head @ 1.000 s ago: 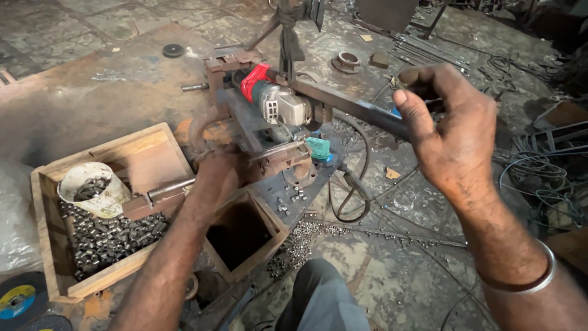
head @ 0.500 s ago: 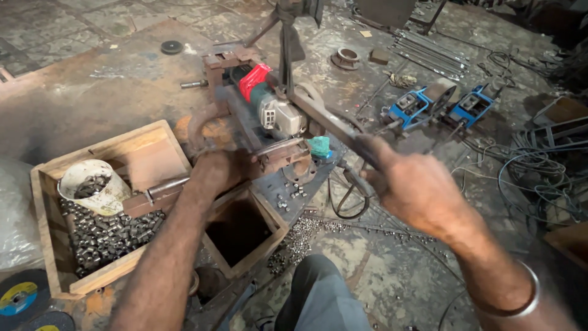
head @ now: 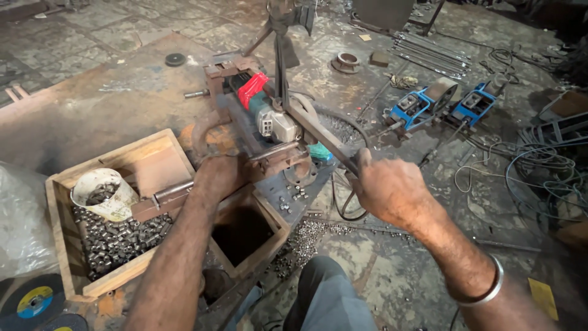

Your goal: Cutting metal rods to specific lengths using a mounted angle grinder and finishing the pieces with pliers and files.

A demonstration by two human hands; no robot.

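Note:
A rusty metal jig holds a red and green angle grinder (head: 262, 109) over a workbench plate. My right hand (head: 389, 187) grips the long steel lever handle (head: 318, 136) that runs down from the jig, now pulled low. My left hand (head: 219, 175) presses on a steel bar (head: 173, 191) fed into the jig's clamp (head: 278, 156). Below the clamp is an open square wooden box (head: 245, 233), dark inside.
A wooden crate (head: 92, 245) at left holds many small cut metal pieces and a white cup (head: 104, 195) of them. Loose pieces (head: 300, 236) litter the floor. Two blue machines (head: 441, 101), cables (head: 539, 178), cutting discs (head: 33, 300) and my knee (head: 327, 297) lie around.
My right hand has swung the lever handle down from high on the right to low near the clamp. My left hand has stayed on the bar.

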